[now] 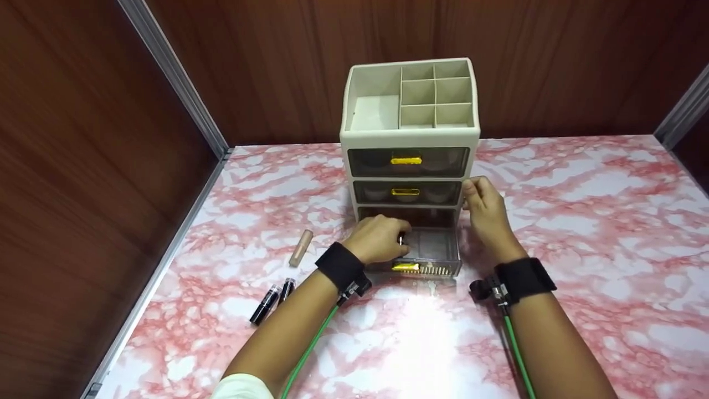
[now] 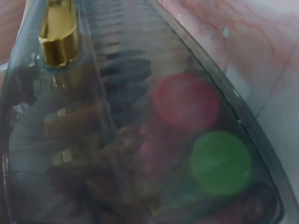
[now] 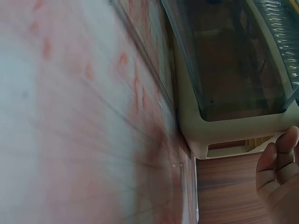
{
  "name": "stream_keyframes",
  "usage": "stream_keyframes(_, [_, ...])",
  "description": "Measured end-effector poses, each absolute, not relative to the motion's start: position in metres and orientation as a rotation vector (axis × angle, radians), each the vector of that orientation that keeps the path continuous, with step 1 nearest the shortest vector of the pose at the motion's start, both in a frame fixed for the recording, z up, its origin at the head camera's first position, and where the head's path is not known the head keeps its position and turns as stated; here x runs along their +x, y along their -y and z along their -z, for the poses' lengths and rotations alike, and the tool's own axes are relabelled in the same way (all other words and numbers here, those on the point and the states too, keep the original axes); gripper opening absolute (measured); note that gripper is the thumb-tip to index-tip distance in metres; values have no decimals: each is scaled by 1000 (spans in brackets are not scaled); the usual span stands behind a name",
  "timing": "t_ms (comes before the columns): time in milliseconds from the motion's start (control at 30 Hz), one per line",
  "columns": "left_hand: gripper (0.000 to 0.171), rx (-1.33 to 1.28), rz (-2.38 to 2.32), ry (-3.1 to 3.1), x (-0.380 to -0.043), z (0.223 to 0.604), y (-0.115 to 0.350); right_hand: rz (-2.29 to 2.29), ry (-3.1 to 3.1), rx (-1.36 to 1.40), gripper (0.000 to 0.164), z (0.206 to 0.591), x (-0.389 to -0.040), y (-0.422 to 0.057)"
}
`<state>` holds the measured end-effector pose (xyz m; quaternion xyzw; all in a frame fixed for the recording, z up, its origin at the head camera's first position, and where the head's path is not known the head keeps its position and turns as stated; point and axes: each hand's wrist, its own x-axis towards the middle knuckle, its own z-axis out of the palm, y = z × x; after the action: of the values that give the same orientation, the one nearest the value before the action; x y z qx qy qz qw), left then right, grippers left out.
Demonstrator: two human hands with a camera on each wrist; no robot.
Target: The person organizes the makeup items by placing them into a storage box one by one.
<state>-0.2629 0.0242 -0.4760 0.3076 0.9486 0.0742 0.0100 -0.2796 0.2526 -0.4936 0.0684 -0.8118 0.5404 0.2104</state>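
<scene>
A cream drawer organizer [image 1: 410, 134] stands upright with its clear bottom drawer [image 1: 451, 269] pulled out. My left hand [image 1: 379, 238] reaches over the left part of this drawer, and a small black item [image 1: 400, 238] shows between its thumb and fingers; the rest of it is hidden. The left wrist view looks through the drawer front at a red round lid [image 2: 186, 101] and a green round lid [image 2: 220, 162], beside the gold handle [image 2: 60, 35]. With curled fingers and thumb, my right hand [image 1: 488, 213] holds the organizer's right side edge, level with the middle drawer.
Left of the organizer lie a pinkish-beige tube [image 1: 301, 248] and two black tubes, one black tube [image 1: 265, 305] partly beside my left forearm. Wood-grain panels [image 1: 277, 72] enclose the marbled table [image 1: 581, 221] at the back and left. The upper two drawers are closed.
</scene>
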Motion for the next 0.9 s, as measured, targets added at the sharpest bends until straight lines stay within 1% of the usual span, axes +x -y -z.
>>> stream_keyframes(167, [33, 951, -183, -2910, -263, 474, -25, -1510, 2247, 188, 32, 494, -281, -252])
stream_keyframes(300, [28, 930, -167, -2887, -262, 474, -25, -1504, 2248, 183, 34, 494, -281, -251])
stream_keyframes(567, [10, 937, -151, -2891, -261, 474, -26, -1513, 2235, 199, 37, 494, -280, -251])
stream_keyframes(900, [4, 935, -148, -2868, -262, 472, -25, -1512, 2241, 193, 37, 494, -280, -252])
